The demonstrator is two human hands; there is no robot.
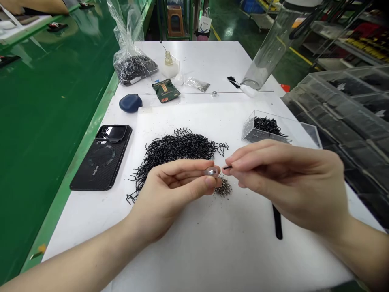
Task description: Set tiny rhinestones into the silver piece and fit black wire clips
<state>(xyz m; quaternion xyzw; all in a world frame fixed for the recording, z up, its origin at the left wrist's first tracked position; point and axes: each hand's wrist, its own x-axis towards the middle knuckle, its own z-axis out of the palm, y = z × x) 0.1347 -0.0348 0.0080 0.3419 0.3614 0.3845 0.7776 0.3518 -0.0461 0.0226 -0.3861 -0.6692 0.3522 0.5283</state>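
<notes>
Table [197, 243], phone [100, 162], black heap [179, 147], left hand [170, 190] pinching clear piece [212, 172], right hand [291, 178] black stick [226, 167]

In the left hand [173, 194], a part [212, 172]; in the right hand [291, 182], a rod [227, 167]. Beyond the left hand, on the desk [206, 251], a heap of rods [179, 148]; seen between the hands, a pile of grains [224, 188]. To the left of the hands, a phone [100, 160], and beyond it a case [130, 103]. Beyond the right hand, a box [247, 132] with rods inside; partly under this hand, a tool [277, 223]. Far beyond the hands, left to right: a bag [129, 69], a vial [168, 59] with a packet [165, 90] before it, a sachet [198, 84], a bottle [267, 56].
</notes>
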